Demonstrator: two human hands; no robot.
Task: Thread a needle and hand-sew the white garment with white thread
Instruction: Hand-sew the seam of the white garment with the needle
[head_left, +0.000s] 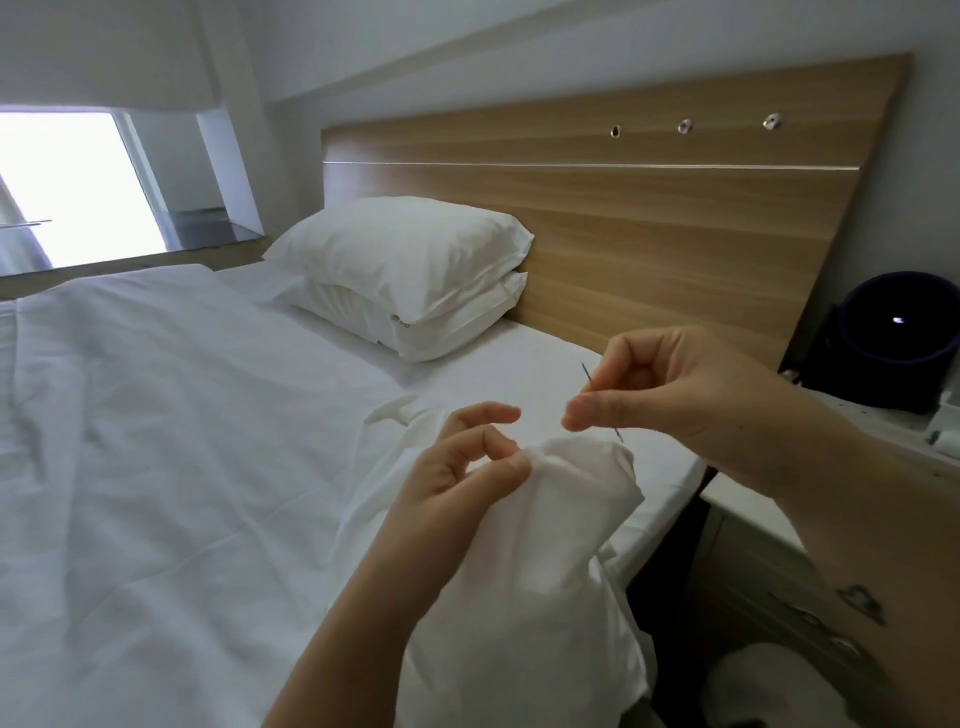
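Head view: a person sits at the side of a bed, both hands raised over the bedding.
Dark round tub (883, 332): stands on the bedside table (878, 423) to the right of the headboard (623, 218). A small spot of light shows on its side, and what it holds cannot be made out.
Bedside table drawers: fronts closed, contents hidden.
Left hand (457, 473): thumb and forefinger are pressed together on the top fold of the white garment (545, 551). The middle finger is stretched out above them, free of the cloth.
Right hand (670, 395): thumb and forefinger are clamped on the needle (587, 375), and the other fingers are curled in toward the palm.
Needle: tilted, with its upper end poking out above the thumb. Its lower end shows below the fingers, just over the garment's top edge — whether it touches the cloth cannot be told.
Thread: white on white, not to be made out.
Garment: bunched and held up in front of the person, between the two hands. Its lower part hangs down toward the bottom of the frame, over the edge of the bed (156, 426).
Right forearm: a dark tattoo (860, 603) on the skin.
Pillows (405, 249): two white ones — stacked against the wooden headboard.
Bed: covered in a rumpled white quilt.
Window (62, 192): bright, at far left beyond the bed.
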